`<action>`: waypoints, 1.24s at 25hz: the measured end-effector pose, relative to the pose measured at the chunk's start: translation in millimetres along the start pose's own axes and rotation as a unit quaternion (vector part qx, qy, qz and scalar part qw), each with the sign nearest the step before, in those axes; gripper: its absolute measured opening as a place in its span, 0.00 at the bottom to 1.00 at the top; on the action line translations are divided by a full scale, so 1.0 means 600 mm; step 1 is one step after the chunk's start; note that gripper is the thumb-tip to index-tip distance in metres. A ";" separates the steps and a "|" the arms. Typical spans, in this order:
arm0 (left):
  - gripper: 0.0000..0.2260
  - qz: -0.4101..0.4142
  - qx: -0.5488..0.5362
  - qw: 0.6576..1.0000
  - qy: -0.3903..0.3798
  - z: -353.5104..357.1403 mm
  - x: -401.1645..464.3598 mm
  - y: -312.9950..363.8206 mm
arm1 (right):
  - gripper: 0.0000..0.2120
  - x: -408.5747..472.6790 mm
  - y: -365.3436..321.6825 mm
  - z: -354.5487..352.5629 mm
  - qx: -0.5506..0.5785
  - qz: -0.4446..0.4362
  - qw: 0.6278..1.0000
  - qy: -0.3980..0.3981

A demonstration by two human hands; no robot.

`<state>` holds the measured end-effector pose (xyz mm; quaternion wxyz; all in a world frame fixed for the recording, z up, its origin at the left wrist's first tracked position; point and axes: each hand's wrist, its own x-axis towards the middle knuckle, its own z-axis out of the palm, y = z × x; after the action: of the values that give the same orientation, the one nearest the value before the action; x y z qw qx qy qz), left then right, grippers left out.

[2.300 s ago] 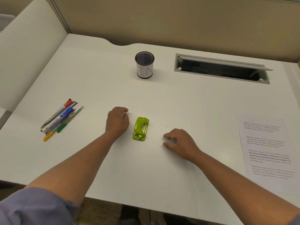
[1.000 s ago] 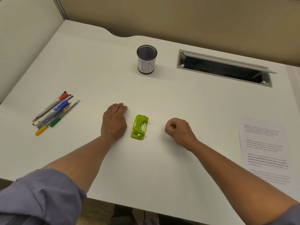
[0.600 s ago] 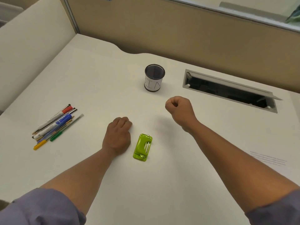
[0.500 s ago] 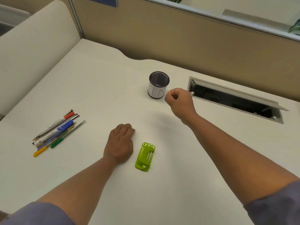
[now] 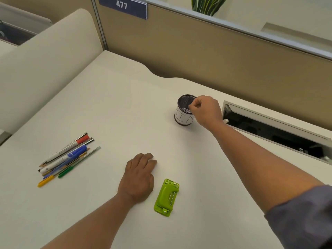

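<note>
Curling its fingers (image 5: 195,103), one right hand (image 5: 206,111) hovers over one mesh cup (image 5: 183,119).

white desk (image 5: 111,108); lime green stapler (image 5: 166,197); black mesh cup (image 5: 184,110) with a white band; red, blue, green and yellow pens (image 5: 65,159); navy sign (image 5: 124,7) with white digits.

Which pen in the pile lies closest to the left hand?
The green-capped pen with the clear barrel: it lies on the side of the other pens that faces the left hand.
</note>
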<state>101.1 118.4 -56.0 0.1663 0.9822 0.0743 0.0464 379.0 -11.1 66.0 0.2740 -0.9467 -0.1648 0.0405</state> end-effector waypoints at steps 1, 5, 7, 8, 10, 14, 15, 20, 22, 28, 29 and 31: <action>0.20 -0.002 0.000 1.000 -0.001 0.000 0.000 0.001 | 0.07 0.001 0.000 0.002 0.006 0.004 1.000 0.002; 0.20 -0.003 -0.002 1.000 -0.006 -0.003 0.000 0.002 | 0.09 0.000 0.002 0.007 0.013 -0.018 1.000 0.014; 0.20 -0.004 0.001 1.000 -0.006 -0.002 0.000 0.002 | 0.07 -0.009 0.004 0.006 0.058 -0.004 0.998 0.037; 0.20 -0.004 0.003 1.000 -0.007 -0.002 0.001 0.002 | 0.07 -0.018 0.006 0.004 0.080 -0.002 0.995 0.051; 0.20 -0.004 0.007 1.000 -0.008 -0.003 0.001 0.003 | 0.07 -0.044 0.011 -0.002 0.099 -0.023 0.993 0.066; 0.20 -0.005 0.010 1.000 -0.004 -0.003 0.002 0.003 | 0.06 -0.114 0.027 -0.007 0.112 -0.040 0.991 0.056; 0.20 -0.005 0.010 1.000 -0.003 -0.003 0.000 0.005 | 0.06 -0.135 0.034 -0.008 0.110 -0.033 0.992 0.050; 0.20 -0.014 0.012 1.000 -0.006 -0.004 -0.001 0.008 | 0.05 -0.265 0.079 -0.009 0.115 0.003 0.992 -0.057; 0.20 -0.015 0.012 1.000 -0.005 -0.004 -0.001 0.010 | 0.04 -0.314 0.102 -0.005 0.095 0.022 0.989 -0.110; 0.20 -0.019 0.013 1.000 0.003 -0.002 -0.004 0.011 | 0.06 -0.407 0.160 0.003 -0.017 0.040 0.977 -0.211; 0.20 -0.019 0.013 1.000 0.003 -0.002 -0.004 0.011 | 0.06 -0.415 0.165 0.006 -0.035 0.033 0.975 -0.219; 0.20 -0.020 0.012 1.000 0.003 -0.002 -0.005 0.011 | 0.05 -0.425 0.173 0.014 -0.064 0.012 0.974 -0.217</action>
<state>99.1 112.1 -52.5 0.1556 0.9822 0.0948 0.0449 167.2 -174.8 0.0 0.1696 -0.9328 -0.2115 0.2375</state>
